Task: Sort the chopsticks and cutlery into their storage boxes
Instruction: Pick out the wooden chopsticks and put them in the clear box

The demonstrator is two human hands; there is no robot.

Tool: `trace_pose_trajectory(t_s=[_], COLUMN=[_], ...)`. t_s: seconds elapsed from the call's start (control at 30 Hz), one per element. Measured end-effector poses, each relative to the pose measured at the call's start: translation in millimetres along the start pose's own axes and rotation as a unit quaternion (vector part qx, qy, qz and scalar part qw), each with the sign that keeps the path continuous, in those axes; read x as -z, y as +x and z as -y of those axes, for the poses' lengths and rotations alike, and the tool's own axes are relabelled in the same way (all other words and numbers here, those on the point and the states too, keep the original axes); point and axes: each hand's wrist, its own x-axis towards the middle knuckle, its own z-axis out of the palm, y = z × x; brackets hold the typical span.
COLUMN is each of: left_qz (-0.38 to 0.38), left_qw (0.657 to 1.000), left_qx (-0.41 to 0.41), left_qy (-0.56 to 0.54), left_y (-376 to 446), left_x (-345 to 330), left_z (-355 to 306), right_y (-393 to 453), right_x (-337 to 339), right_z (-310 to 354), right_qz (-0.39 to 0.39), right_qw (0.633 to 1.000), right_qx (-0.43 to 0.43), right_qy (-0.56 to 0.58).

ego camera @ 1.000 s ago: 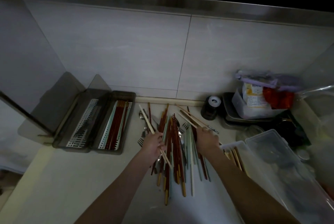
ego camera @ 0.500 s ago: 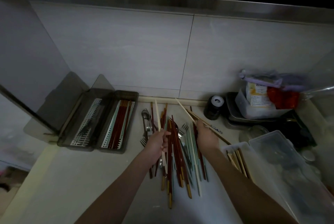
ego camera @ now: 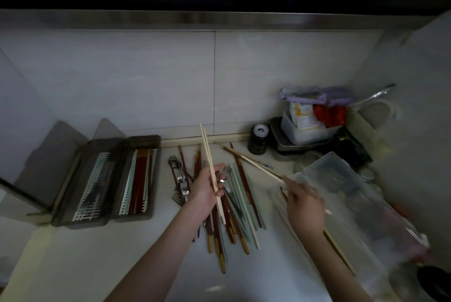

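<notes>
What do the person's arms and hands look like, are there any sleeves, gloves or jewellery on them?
Both forearms are bare right to the bottom edge of the picture, with no sleeves in view. The left hand and the right hand wear no gloves. No watch, bracelet or ring shows on either, though the light is dim and the right hand is somewhat blurred, so small details cannot be ruled out.

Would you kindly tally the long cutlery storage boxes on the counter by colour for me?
Grey boxes with perforated inserts: 2
Clear box: 1
Total: 3
</notes>
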Motion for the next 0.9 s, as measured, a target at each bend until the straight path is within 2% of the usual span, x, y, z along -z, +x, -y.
trace_pose_trajectory(t_s=[0.13, 0.27, 0.3, 0.37, 0.47, 0.57, 0.67, 0.8, 0.87, 0.9], left_qz=[0.017, 0.034, 0.038, 0.05, 0.065, 0.071, 0.078, 0.093, 0.099, 0.099], left_qw=[1.0, 0.998, 0.998, 0.997, 0.995, 0.993, 0.99, 0.986, 0.984, 0.983], left_qx=[0.01, 0.033, 0.04, 0.049, 0.055, 0.056, 0.058, 0.063, 0.067, 0.071], left_qy=[0.016, 0.035, 0.038, 0.043, 0.059, 0.077, 0.102, 0.126, 0.135, 0.139], left_y=[-5.1, -10.0, -11.4, -14.6, -19.9, -24.3, -27.5, -31.9, -35.0, -36.2], left_x=[-9.9, -24.2, -26.9, -31.2, -33.5, -34.8, -39.6, -46.6, -50.6, -52.5], left_z=[5.4, 15.7, 18.6, 24.0, 30.8, 36.2, 41.6, 48.3, 51.7, 54.3], right_y=[-37.0, -50.0, -51.0, -53.7, -52.1, -44.7, -40.9, -37.7, -33.1, -32.5], right_x=[28.4, 22.7, 17.8, 8.3, 7.1, 13.2, 14.8, 27.5, 32.0, 30.6], right_z=[-43.5, -55.4, -57.9, -63.2, -67.1, -75.8, -75.0, -59.8, -59.3, -60.8], right_qz=[0.064, 0.129, 0.134, 0.142, 0.187, 0.199, 0.239, 0.335, 0.367, 0.36], right_qw=[0.978, 0.938, 0.93, 0.924, 0.925, 0.929, 0.925, 0.912, 0.9, 0.907], right_qx=[-0.196, -0.302, -0.326, -0.355, -0.309, -0.295, -0.292, -0.179, -0.144, -0.125], right_qy=[-0.039, -0.115, -0.1, 0.006, 0.113, 0.104, 0.034, -0.155, -0.186, -0.179])
